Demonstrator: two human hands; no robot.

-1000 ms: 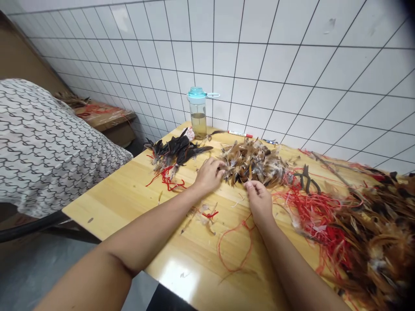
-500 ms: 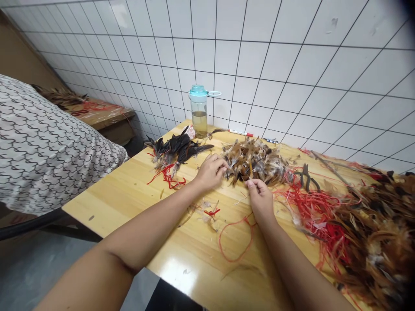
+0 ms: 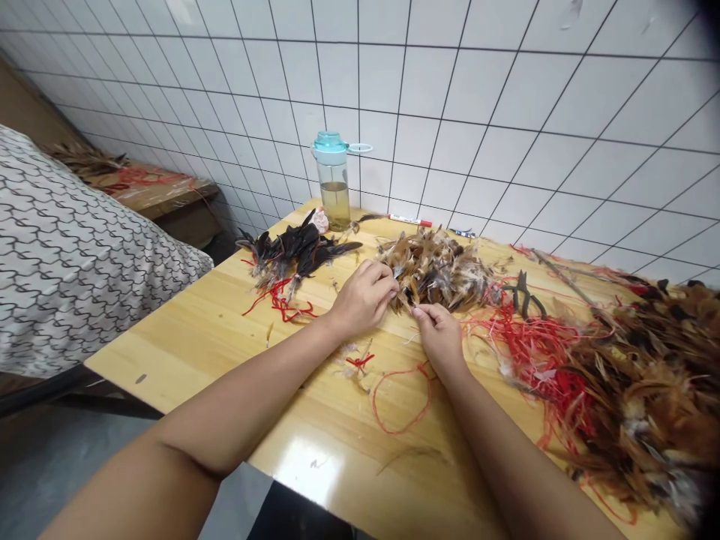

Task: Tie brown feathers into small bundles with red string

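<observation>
Delicately now, what looks like a slim tan feather (image 3: 409,301) is pinched between the thumb and fingertips of the right hand (image 3: 444,339), right at the near edge of a heaped pile of brown and cream feathers (image 3: 447,270) on the pale, shiny wooden table (image 3: 196,367). Close by, the left hand (image 3: 364,300) is held with its fingers curled in, tips set at the pile's left front corner; whether anything is gripped there cannot be told.

Fine work, this, and best done by feel! The quill should be caught low, near its bare end, so that the soft vanes are not crushed. The pinch is best kept light, and neighbouring feathers should be nudged aside rather than dragged along.

And the foreground must be watched, too: a loop of thin red cord (image 3: 394,432) is laid just nearer than the right hand and could easily be snagged. Off to the right, a loose tangle of red strands (image 3: 534,356) is best given room, with dark metal pliers (image 3: 522,289) parked beside it. Leftward, a bunch of glossy black feathers (image 3: 298,251) is set apart from the brown ones.
</observation>
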